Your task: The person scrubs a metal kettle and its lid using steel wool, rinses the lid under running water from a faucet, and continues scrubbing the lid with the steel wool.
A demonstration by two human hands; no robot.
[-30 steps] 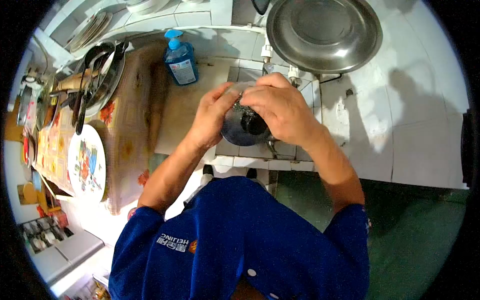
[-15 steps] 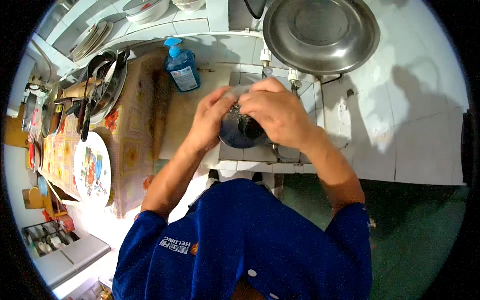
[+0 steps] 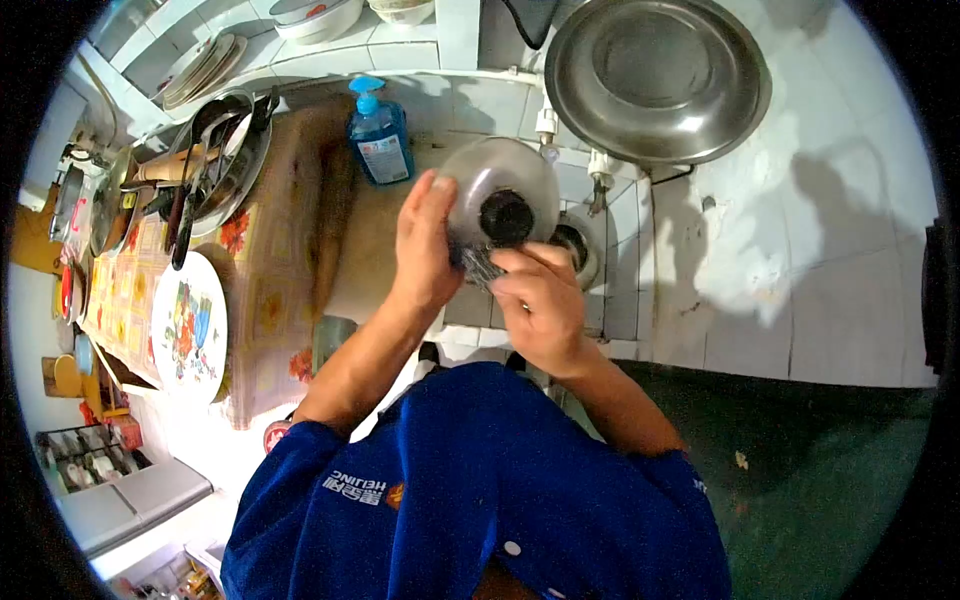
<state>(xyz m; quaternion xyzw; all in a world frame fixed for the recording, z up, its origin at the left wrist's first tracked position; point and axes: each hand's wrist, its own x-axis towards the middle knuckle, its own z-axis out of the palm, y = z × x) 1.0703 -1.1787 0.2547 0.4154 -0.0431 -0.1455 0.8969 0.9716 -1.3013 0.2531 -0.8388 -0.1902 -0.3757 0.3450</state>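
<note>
Clear glass made up the lid (image 3: 525, 172), black knob (image 3: 506, 217) at its middle, held up over the tiled sink (image 3: 623, 280). I saw the left hand (image 3: 428, 240) partly closed around its side, while the right hand (image 3: 545, 300), fingers curled in, pressed a wiry scourer (image 3: 482, 268) against the lid's near edge.

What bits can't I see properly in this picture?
In the head view:
Dark silvery scrubbing pad: partly hidden by the right hand.
Blue plastic pump bottle: the print on its white label is too small and blurred.
Round white bowls: cut off by the top edge.
</note>
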